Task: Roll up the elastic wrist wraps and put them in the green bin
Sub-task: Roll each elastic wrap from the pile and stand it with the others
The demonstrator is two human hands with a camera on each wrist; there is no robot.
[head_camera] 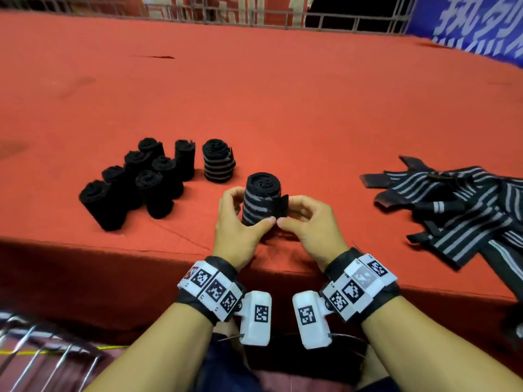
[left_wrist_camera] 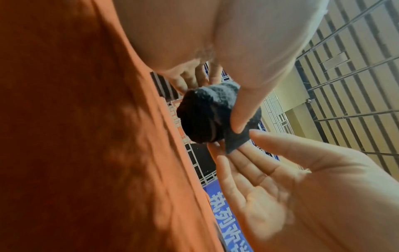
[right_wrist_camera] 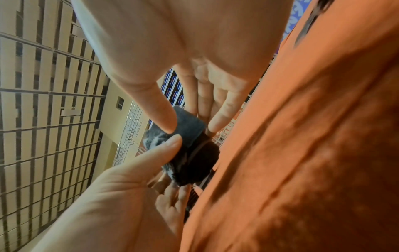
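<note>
The step in hand looks like closing off a roll: a striped wrist wrap (head_camera: 261,199), wound into a fat cylinder, stands on end on the red worktop (head_camera: 283,94) near its front edge, held between both hands. The left hand (head_camera: 236,222) curls round it from 9 o'clock, thumb across the lower front; the right hand (head_camera: 307,222) pinches the loose black end tab (head_camera: 281,206) at 3 o'clock, its fingers clamped on that flap. The two thumbs nearly meet at the roll's base.

The next move probably calls for pressing the tab flat against the roll so it holds (it looks like a fastening strip, though that cannot be confirmed). Finished rolls (head_camera: 135,182) stand grouped at 10 o'clock, one striped roll (head_camera: 218,161) just beside them. Unrolled wraps (head_camera: 452,210) lie heaped at 3 o'clock, so much rolling remains. No green bin shows in any view.
</note>
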